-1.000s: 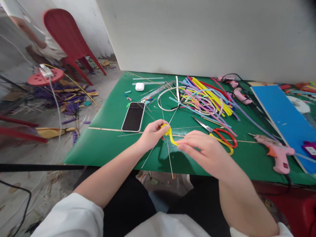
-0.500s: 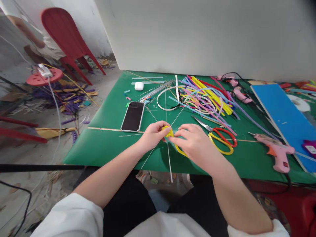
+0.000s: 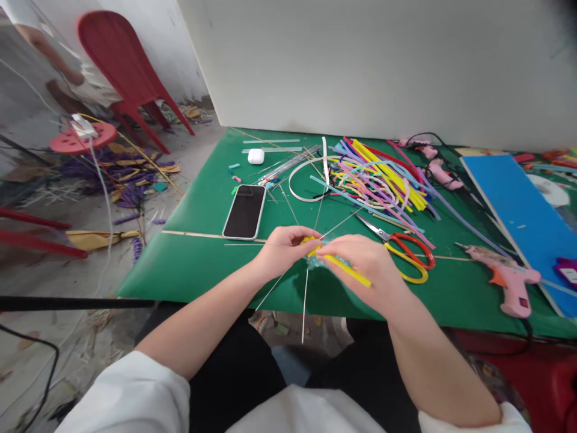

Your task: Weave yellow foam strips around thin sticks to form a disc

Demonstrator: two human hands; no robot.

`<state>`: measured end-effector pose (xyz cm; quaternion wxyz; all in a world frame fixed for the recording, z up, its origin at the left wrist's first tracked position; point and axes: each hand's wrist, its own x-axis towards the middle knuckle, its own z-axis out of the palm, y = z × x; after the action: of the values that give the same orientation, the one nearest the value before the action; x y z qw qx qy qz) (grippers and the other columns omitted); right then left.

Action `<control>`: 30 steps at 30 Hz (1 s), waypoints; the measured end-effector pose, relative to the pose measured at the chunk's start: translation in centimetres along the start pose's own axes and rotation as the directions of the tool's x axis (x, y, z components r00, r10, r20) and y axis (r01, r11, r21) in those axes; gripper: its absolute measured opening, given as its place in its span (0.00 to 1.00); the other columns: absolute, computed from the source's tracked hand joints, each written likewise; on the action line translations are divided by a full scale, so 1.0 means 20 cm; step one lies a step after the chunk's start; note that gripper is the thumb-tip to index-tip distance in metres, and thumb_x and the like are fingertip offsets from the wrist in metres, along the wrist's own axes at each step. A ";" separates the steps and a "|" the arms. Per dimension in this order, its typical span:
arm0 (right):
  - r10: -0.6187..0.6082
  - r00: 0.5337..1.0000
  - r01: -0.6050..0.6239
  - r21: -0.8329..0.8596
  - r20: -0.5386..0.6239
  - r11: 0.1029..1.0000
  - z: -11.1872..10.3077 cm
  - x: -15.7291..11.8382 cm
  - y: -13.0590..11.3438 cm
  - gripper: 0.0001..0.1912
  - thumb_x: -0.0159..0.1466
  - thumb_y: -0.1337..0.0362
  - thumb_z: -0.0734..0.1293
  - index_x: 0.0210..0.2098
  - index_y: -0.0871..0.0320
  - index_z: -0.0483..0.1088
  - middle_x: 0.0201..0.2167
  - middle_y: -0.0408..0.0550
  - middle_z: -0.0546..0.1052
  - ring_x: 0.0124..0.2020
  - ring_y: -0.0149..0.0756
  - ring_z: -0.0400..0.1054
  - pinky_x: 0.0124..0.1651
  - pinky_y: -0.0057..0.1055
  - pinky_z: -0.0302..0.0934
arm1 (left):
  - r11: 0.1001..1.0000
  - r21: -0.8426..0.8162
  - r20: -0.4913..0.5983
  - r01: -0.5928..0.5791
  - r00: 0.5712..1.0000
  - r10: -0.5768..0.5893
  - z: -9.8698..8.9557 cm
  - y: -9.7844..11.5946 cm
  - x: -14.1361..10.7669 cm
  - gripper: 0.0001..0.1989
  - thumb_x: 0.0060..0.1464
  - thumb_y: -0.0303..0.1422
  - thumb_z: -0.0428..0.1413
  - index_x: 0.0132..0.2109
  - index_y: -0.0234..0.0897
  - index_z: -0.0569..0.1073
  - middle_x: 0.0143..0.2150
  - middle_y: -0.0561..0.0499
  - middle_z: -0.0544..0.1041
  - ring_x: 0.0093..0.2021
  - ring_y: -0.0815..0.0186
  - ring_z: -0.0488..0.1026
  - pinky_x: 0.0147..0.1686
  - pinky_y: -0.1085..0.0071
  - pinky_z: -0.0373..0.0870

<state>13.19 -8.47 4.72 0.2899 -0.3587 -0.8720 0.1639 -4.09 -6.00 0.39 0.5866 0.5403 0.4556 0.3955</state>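
Observation:
Over the near part of the table, my left hand [image 3: 285, 248] pinches the hub of a small wheel-like frame. Thin pale rods [image 3: 305, 310] spread from it in several directions, and yellow winding [image 3: 310, 245] with some pale blue shows at its centre. My right hand [image 3: 363, 261] is closed against the hub's right side, its fingertips gripping a yellow pipe cleaner [image 3: 347, 270] whose loose end points down to the right. Exactly where the pipe cleaner meets the rods is hidden by my fingers. Scissors [image 3: 403, 249] with red and yellow handles lie partly open beside my right hand.
A phone [image 3: 244, 211] and a white earbud case [image 3: 256, 156] lie left. Behind is a heap of coloured pipe cleaners [image 3: 383, 174]. A pink glue gun [image 3: 507, 273] and a blue board [image 3: 518, 204] are at right. A person sits by a red chair [image 3: 115, 66].
The rod frame has turned a little in my left hand. My right hand has shifted slightly down, and the yellow pipe cleaner's end now sticks out in front of its fingers.

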 end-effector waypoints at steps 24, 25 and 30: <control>0.544 0.838 -0.435 0.665 0.052 0.607 -0.10 0.04 0.15 0.06 0.50 0.61 0.70 0.25 0.58 0.72 0.21 0.43 0.75 0.25 0.32 0.69 0.31 0.30 0.65 | 0.943 -0.269 0.239 0.196 0.962 -0.132 0.00 0.05 -0.02 0.12 0.43 0.33 0.62 0.36 0.32 0.74 0.28 0.48 0.77 0.28 0.68 0.75 0.27 0.74 0.72; 0.546 0.836 -0.434 0.669 0.049 0.604 -0.09 0.04 0.15 0.07 0.50 0.61 0.70 0.25 0.58 0.72 0.22 0.43 0.75 0.25 0.32 0.70 0.31 0.31 0.65 | 0.942 -0.271 0.230 0.199 0.963 -0.137 0.00 0.04 -0.02 0.11 0.42 0.33 0.62 0.34 0.31 0.74 0.27 0.48 0.77 0.28 0.68 0.75 0.27 0.74 0.72; 0.566 0.824 -0.407 0.701 0.005 0.586 -0.04 0.05 0.19 0.07 0.50 0.61 0.71 0.25 0.58 0.72 0.19 0.42 0.74 0.23 0.30 0.68 0.31 0.30 0.64 | 0.932 -0.337 0.195 0.132 0.979 -0.068 0.00 0.03 -0.02 0.09 0.42 0.32 0.63 0.32 0.33 0.74 0.27 0.50 0.77 0.26 0.69 0.74 0.26 0.75 0.72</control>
<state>15.11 -5.15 3.83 0.4370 -0.4702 -0.5806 0.5009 -4.19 -6.34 0.98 0.7310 0.4375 0.3505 0.3890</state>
